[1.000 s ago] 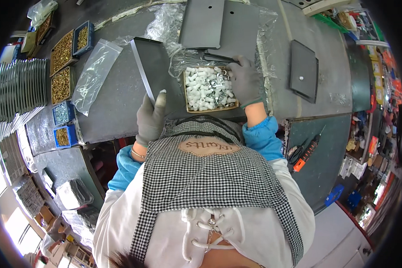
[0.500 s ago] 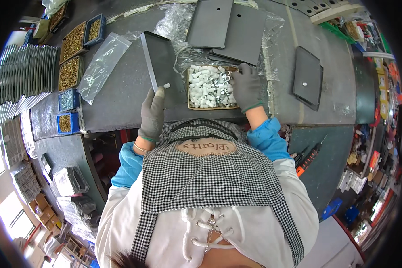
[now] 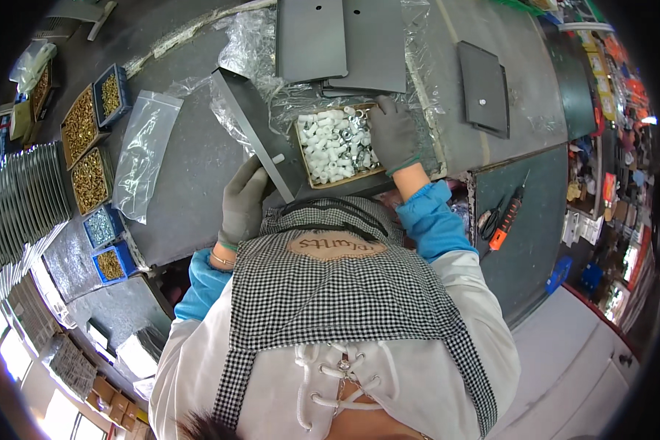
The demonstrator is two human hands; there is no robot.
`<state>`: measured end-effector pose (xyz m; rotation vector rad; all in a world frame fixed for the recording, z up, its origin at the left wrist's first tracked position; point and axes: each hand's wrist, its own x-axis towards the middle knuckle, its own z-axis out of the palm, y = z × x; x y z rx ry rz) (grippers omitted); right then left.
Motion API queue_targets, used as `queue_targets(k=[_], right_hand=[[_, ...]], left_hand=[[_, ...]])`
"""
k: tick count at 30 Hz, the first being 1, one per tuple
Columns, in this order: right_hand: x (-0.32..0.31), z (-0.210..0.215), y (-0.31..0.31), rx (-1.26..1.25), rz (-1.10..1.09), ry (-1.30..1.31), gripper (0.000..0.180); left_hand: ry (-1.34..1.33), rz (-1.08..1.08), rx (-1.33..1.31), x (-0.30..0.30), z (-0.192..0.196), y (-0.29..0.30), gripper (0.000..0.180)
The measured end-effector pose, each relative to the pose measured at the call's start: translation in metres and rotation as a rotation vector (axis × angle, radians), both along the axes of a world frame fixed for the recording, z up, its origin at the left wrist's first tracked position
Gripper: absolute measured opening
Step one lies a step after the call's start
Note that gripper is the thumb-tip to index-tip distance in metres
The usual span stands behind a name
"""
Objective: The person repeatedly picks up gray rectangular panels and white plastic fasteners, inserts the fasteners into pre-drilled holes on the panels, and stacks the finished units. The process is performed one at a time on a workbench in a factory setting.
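Head view, from above and behind. Left hand [image 3: 243,199], gloved grey, closed around the near end of a dark grey metal plate [image 3: 251,130] stood on its edge, thumb up against the plate face just below a small white plug [image 3: 277,158] sticking out of it. Right hand [image 3: 393,132], also gloved grey, spread loosely, palm down, fingertips dipped into the far right corner of a shallow cardboard tray [image 3: 309,174] full of white plugs and small metal nuts; whether anything is pinched between the fingers cannot be told. Tray just at 3 o'clock of the plate, nearly touching it.

Compared with half a second ago: right hand now further up over the tray's top edge, left grip on the plate unchanged, plate tilted much as before.

Both forearms in blue sleeves [image 3: 431,220], reaching forward from under a checked apron [image 3: 330,293], left elbow bent low, right arm stretched toward 12 o'clock.

Further out: crumpled clear wrap [image 3: 257,44] and two flat grey plates [image 3: 341,40] at 12 o'clock of the tray; another flat plate [image 3: 484,88] at 2 o'clock; an empty clear bag [image 3: 143,158] at 9 o'clock; small bins of brass screws [image 3: 88,158] beyond it; an orange-handled tool [image 3: 507,213] at 4 o'clock.
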<state>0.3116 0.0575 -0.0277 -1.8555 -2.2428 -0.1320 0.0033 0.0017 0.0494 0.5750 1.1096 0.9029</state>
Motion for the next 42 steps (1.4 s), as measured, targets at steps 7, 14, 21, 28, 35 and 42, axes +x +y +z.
queue_targets(k=[7,14,21,28,35,42], right_hand=[[-0.005,0.012,0.005,0.004,0.083,-0.031,0.017],[-0.001,0.004,0.011,-0.036,0.033,-0.014,0.016],[-0.020,0.055,0.001,0.117,0.155,0.472,0.017],[-0.121,0.048,-0.011,-0.564,0.214,1.096,0.021],[-0.123,0.052,-0.013,-0.796,0.025,1.170,0.021],[-0.114,0.050,-0.009,-0.704,0.175,1.200,0.018]], left_hand=[[0.023,0.085,-0.054,-0.002,-0.018,0.001,0.038],[0.039,0.105,-0.092,-0.007,-0.024,0.001,0.035],[0.003,0.143,-0.027,-0.011,-0.042,-0.006,0.037],[0.080,0.099,-0.032,-0.010,-0.039,-0.002,0.033],[0.174,0.044,0.002,0.002,-0.024,0.006,0.032],[0.037,0.071,-0.001,0.001,-0.033,0.005,0.035]])
